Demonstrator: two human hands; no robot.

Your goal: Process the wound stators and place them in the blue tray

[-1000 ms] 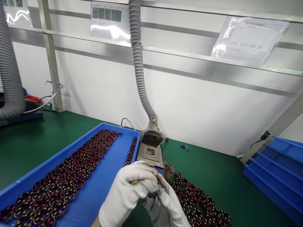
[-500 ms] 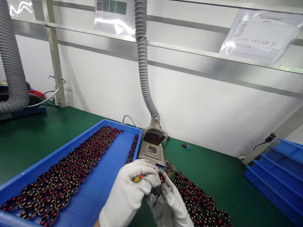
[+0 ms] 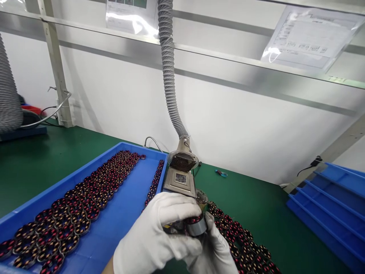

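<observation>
One wound stator ring (image 3: 196, 226) clasped between gloved left hand (image 3: 155, 238) and right hand (image 3: 212, 251); blue tray (image 3: 125, 213) part-filled in rows, loose pile (image 3: 242, 243) remaining on mat.

Bare green bench (image 3: 256, 205) right; solder unit (image 3: 180, 179), seemingly close ahead.

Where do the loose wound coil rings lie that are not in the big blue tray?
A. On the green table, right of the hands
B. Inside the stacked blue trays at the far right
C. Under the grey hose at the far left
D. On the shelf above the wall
A: the loose coil rings lie in a cluster on the bare green table, just right of the gloved right hand and outside the blue tray.
</observation>
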